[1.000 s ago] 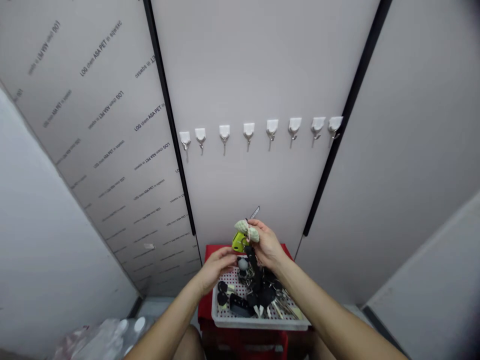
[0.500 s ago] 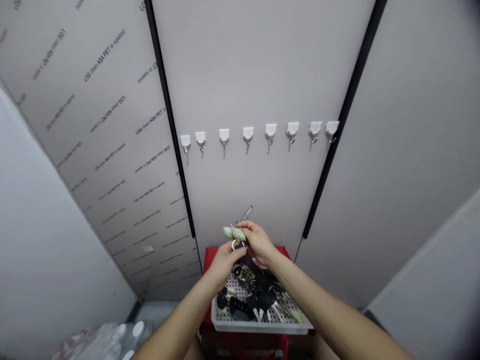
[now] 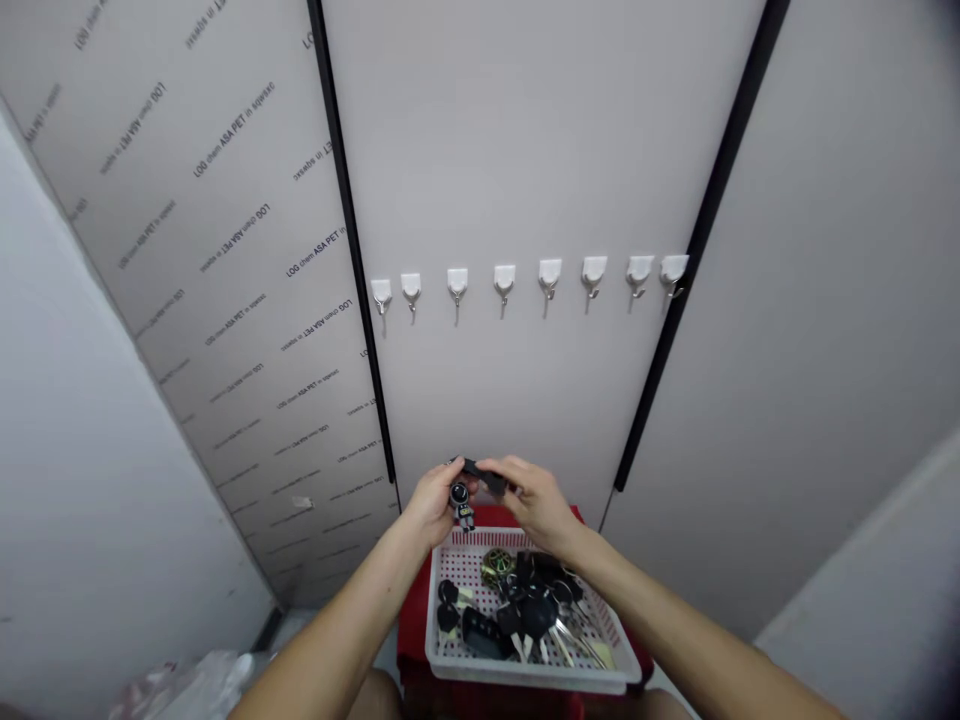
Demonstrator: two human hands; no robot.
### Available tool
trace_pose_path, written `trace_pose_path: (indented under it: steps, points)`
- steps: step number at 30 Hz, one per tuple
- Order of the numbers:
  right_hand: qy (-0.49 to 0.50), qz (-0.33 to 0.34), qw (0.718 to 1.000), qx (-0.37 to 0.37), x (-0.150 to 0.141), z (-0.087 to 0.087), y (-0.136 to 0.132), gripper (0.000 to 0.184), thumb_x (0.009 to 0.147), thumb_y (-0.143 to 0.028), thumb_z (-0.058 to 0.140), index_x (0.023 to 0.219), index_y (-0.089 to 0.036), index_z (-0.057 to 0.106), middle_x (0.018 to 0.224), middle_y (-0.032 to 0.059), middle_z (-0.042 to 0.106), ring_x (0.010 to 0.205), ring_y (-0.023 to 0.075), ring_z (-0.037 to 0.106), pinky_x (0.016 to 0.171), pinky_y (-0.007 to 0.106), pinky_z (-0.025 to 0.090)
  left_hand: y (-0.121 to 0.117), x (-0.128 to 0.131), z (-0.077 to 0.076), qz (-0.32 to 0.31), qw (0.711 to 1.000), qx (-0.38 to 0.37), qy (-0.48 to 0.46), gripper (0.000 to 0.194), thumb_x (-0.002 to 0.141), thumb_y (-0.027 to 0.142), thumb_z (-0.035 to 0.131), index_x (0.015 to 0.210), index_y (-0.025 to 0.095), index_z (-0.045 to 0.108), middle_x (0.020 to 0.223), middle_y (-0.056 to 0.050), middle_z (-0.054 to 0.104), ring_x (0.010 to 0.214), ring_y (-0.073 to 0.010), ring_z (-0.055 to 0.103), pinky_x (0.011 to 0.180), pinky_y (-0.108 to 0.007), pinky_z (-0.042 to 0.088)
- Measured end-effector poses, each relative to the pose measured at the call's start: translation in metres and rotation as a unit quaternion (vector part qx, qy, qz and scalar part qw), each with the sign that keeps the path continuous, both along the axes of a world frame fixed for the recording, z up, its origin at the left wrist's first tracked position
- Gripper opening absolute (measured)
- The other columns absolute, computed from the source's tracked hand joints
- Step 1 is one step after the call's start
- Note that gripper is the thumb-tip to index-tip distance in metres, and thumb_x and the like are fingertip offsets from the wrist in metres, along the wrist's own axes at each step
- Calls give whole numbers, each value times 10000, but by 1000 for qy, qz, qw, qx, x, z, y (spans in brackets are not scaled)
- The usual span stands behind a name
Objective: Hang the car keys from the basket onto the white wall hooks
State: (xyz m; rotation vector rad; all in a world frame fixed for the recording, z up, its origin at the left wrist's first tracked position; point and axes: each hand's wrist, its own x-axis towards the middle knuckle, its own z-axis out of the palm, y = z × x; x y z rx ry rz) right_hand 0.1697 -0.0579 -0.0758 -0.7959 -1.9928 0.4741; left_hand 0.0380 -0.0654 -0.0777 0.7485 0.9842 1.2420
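at the far left, low down, a crumpled clear plastic bag (image 3: 187,690) is cut off by the frame edge. above it rises a grey wall panel (image 3: 232,390) printed with small dark lettering. the left hand (image 3: 433,503) is curled closed, its fingers (image 3: 444,478) clenched round one end of a short black strap (image 3: 486,477), and a small black astronaut charm (image 3: 462,506) hangs just below that hand, above the back of the tray. the right hand (image 3: 534,503) grasps the strap's other end between its fingers and thumb, so the strap spans the gap between the hands. a firm hold at both ends, kept over the tray, seems the sound way to work: the strap stays steady, the charm hangs free, and a slip would land among the keys. eight white stick-on hooks (image 3: 550,272) run in a row on the wall above. below the hands, a white perforated plastic tray (image 3: 525,678) sits on a red stand (image 3: 411,640), holding black-headed keys (image 3: 537,612), a black fob (image 3: 480,633) and a round green and gold fob (image 3: 497,566). the left fingers hide whatever joins the charm to the strap, so i cannot tell whether they also grip a ring. the keys overlap too much to count.
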Motion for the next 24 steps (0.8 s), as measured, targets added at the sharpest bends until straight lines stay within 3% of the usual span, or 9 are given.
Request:
trace_pose_path:
  steps: [2,4,7,9,12,18,20,24]
  points:
    - [21,-19,999,-23,-2,11,6,199,655,-240,452,822,-213,556,717,27,552,676,128,487,630,258,369,-2,-10,0,-59,993,6,98,287,600,403,457,569,123,510,469,-14,526,403,-87,453,427,-204,320]
    - [35,-36,998,-35,-5,23,13,176,649,-248,455,776,-187,562,707,29,547,679,131,483,628,257,361,-2,-21,1,-84,965,34,247,319,568,427,477,477,123,510,419,-20,508,401,-100,448,436,-211,310]
    - [-3,5,999,-39,-13,36,21,133,643,-216,447,670,-174,570,653,17,532,650,121,474,607,241,349,0,-32,6,9,909,126,397,232,501,351,563,426,138,511,404,-3,491,462,-109,452,476,-204,307]
    - [-25,32,998,-44,-20,41,24,114,626,-196,454,595,-170,562,609,3,523,616,112,467,580,228,342,2,-32,10,22,907,203,369,161,521,305,558,560,149,564,536,-8,553,563,-116,472,535,-200,324]
    - [-12,49,994,-95,-30,49,27,80,594,-192,477,544,-159,530,521,-23,491,517,90,444,499,212,332,4,-24,18,-42,923,264,276,171,572,254,516,690,146,575,637,-3,570,606,-105,463,585,-199,331]
    - [159,57,956,-242,-48,74,35,139,528,-200,535,648,-146,489,397,-82,401,349,49,386,394,196,327,11,-25,37,46,950,210,224,147,564,263,511,587,128,563,466,34,477,437,-56,378,439,-177,284]
    - [216,63,941,-251,-57,83,37,205,507,-192,550,691,-151,470,401,-90,415,356,46,398,408,199,347,14,-31,45,78,956,203,199,161,534,272,539,595,125,558,461,40,470,401,-42,354,403,-173,258]
    - [251,87,936,-232,-85,104,43,153,499,-186,552,618,-134,471,463,-58,476,420,43,429,472,205,380,21,-51,68,118,962,210,129,226,490,244,581,677,121,552,466,55,466,362,-12,313,373,-160,213]
